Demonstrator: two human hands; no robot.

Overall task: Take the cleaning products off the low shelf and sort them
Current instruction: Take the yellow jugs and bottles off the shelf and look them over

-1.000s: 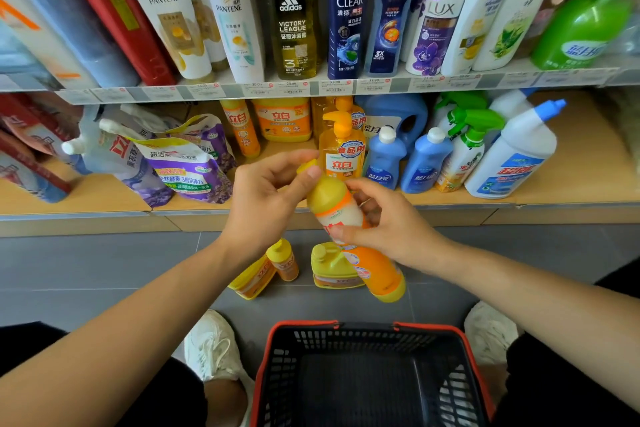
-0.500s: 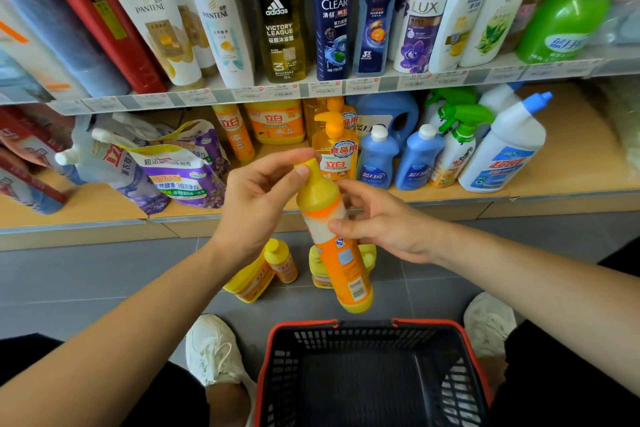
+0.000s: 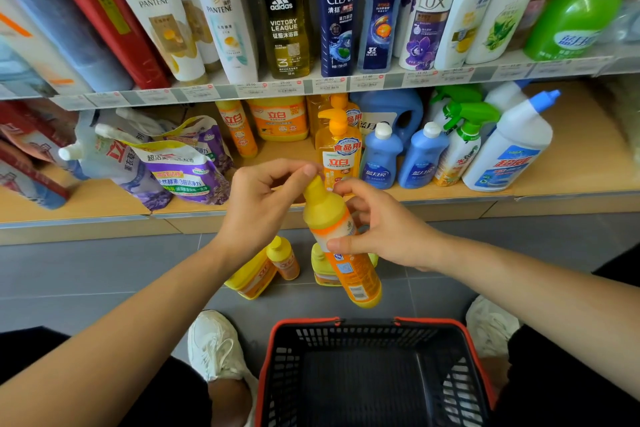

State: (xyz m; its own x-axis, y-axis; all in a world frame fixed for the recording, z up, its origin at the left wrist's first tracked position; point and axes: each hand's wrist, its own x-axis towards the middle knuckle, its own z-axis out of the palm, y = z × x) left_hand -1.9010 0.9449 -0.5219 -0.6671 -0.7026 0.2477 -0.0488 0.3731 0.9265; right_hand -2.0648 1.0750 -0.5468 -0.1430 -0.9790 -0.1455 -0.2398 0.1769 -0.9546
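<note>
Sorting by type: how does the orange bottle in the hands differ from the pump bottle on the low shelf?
The held bottle is tilted, off the shelf; the pump bottle stands upright on it. The held bottle has a yellow cone top; the pump bottle has a pump. Both are orange.

An orange bottle [image 3: 343, 253] with a yellow cap is hanging tilted in the air, cap toward the low shelf [image 3: 571, 177], the left hand [image 3: 259, 204] pinching its cap and the right hand [image 3: 384, 229] gripping its middle. Three yellow-and-orange bottles [image 3: 282, 258] are sitting together on the floor beneath it. A pump bottle [image 3: 339, 152], two blue bottles [image 3: 381, 159], spray bottles [image 3: 460, 149] and purple pouches [image 3: 183, 170] are standing on the shelf.
</note>
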